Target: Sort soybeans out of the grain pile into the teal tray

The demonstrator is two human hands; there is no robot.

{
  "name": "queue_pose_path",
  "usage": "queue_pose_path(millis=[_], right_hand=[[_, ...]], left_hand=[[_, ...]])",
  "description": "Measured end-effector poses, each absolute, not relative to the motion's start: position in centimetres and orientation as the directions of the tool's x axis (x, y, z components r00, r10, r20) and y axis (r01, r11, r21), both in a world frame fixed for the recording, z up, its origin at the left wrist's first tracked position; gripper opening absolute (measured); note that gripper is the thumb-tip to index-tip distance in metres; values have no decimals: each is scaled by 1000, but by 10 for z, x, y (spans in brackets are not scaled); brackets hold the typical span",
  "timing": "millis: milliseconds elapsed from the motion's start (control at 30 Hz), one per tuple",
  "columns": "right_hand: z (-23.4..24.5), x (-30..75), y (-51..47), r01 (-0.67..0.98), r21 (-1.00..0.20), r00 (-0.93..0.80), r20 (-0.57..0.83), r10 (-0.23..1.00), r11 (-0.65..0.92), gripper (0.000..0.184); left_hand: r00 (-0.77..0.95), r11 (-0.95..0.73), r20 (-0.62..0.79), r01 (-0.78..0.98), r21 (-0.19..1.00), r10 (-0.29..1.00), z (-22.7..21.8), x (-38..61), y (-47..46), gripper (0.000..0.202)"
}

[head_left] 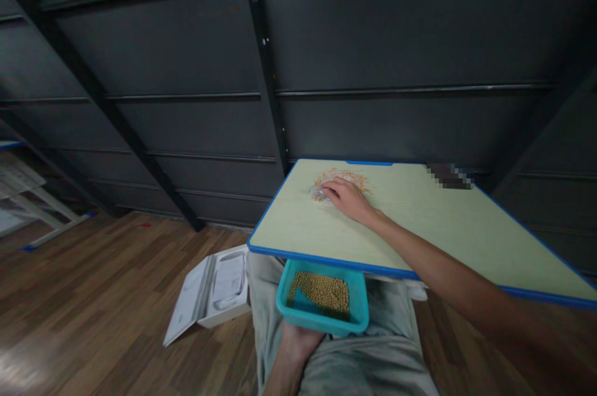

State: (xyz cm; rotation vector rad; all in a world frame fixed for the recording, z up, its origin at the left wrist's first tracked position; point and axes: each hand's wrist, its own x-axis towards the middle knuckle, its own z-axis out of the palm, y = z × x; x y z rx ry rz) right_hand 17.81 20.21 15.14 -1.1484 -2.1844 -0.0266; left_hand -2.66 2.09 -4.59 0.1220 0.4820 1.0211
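My right hand (347,197) reaches over the table (410,228), its fingers bent down onto a small clear, round piece (316,191) that looks like plastic. Around and behind those fingers lies a loose spread of orange-yellow and whitish grains (358,179). Below the table's near edge, my left hand (301,339) supports a turquoise plastic basin (321,324) from underneath; most of its fingers are hidden by the basin. Round tan beans (329,290) lie inside the basin, leaving part of its bottom bare at the front left.
A dark, pixelated object (449,176) lies at the table's far right corner. On the wooden floor to the left stands an opened white box (228,315). A dark panelled wall (396,122) rises behind the table. Another table's legs (60,228) show at far left.
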Motion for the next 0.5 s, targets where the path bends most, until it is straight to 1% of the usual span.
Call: queue_pose_path(millis=[167,500], right_hand=[[150,176,200,725,-279,-411,558,721,630,28],[151,172,197,692,-280,-445,561,698,666,27]], left_hand=[[427,504,-282,-800,324,859,-57,-27,21,40],[444,513,-269,-803,304,855,-66,-29,23,40]])
